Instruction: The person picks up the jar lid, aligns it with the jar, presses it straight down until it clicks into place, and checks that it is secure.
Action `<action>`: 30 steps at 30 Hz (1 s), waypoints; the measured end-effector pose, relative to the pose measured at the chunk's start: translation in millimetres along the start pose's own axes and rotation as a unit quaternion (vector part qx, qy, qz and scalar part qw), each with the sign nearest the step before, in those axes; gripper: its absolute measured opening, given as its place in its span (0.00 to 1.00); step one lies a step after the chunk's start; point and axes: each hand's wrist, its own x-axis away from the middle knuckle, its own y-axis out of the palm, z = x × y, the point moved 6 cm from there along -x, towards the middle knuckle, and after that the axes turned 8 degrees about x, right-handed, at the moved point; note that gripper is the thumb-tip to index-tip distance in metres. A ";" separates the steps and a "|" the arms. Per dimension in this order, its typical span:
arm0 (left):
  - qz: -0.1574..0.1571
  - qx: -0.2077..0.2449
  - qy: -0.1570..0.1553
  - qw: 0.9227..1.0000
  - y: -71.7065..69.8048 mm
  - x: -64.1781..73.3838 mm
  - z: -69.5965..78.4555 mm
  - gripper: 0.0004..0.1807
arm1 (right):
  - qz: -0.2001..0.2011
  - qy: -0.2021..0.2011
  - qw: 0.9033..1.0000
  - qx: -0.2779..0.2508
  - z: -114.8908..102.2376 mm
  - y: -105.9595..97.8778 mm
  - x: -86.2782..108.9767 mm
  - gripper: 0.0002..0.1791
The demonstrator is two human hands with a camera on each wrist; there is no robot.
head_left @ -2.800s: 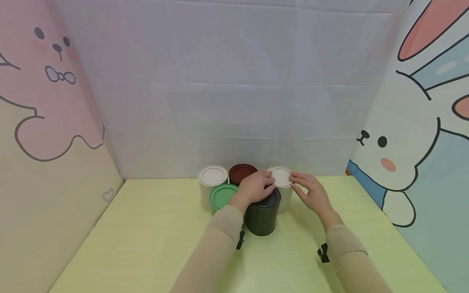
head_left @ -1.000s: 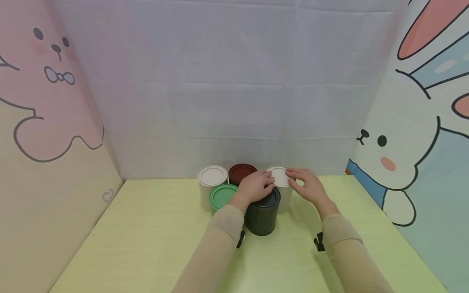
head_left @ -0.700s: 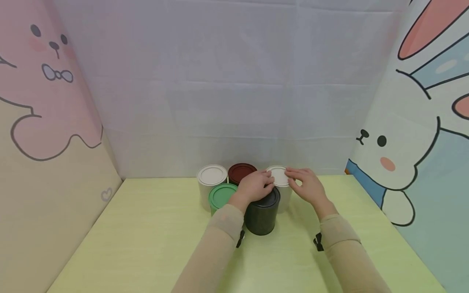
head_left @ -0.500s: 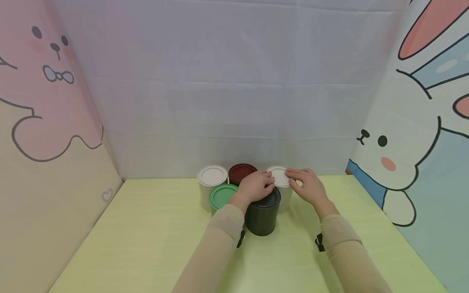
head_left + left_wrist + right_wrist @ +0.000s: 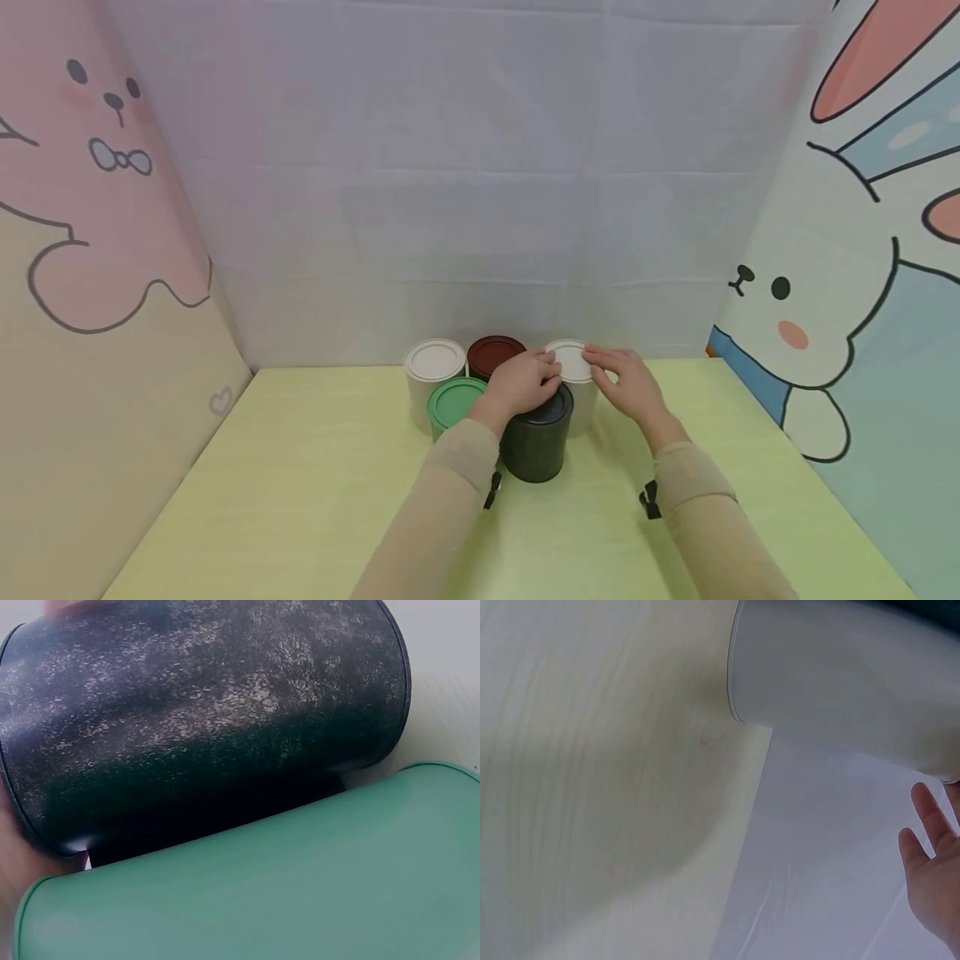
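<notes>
My left hand (image 5: 521, 383) reaches over the black can (image 5: 534, 454) (image 5: 217, 712), its fingertips at the left edge of the right-hand white can's lid (image 5: 572, 365). On the other side, the fingertips of my right hand (image 5: 632, 385) touch that lid's right rim. In the right wrist view the white can (image 5: 840, 675) spans the top right, and two extended fingers of the right hand (image 5: 934, 862) stand apart from it. Beside the black can is a green can (image 5: 454, 402) (image 5: 277, 885), partly behind my left forearm. A dark red can (image 5: 494, 354) stands behind my left hand.
Another white can (image 5: 434, 361) stands at the back left of the cluster. The cans stand upright on a pale yellow table (image 5: 300, 483), close to a white cloth backdrop (image 5: 480, 183). Side panels with a pink cartoon figure (image 5: 135, 250) and a rabbit (image 5: 810, 317) flank the table.
My right hand has shifted slightly left, its fingertips moving from the lid's edge a little further onto it. The right-hand white can sits very slightly further left. My left hand has stayed put.
</notes>
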 end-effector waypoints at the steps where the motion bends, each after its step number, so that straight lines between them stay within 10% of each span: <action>1: -0.002 -0.002 -0.001 1.000 0.5 -0.1 -0.1 0.18 | 0.001 0.001 1.000 -0.002 0.6 0.9 0.7 0.17; 11: 0.009 0.001 0.000 1.000 0.1 0.6 -1.3 0.20 | 0.020 -0.013 0.999 -0.021 -0.2 1.3 4.1 0.18; 20: 0.082 0.049 0.027 0.995 -22.9 8.4 2.7 0.22 | 0.092 -0.045 0.995 -0.020 -2.0 -10.3 14.2 0.21; 30: 0.200 0.055 0.117 0.971 -68.8 54.0 -3.0 0.19 | 0.106 -0.096 0.990 -0.014 -15.6 -29.4 25.5 0.27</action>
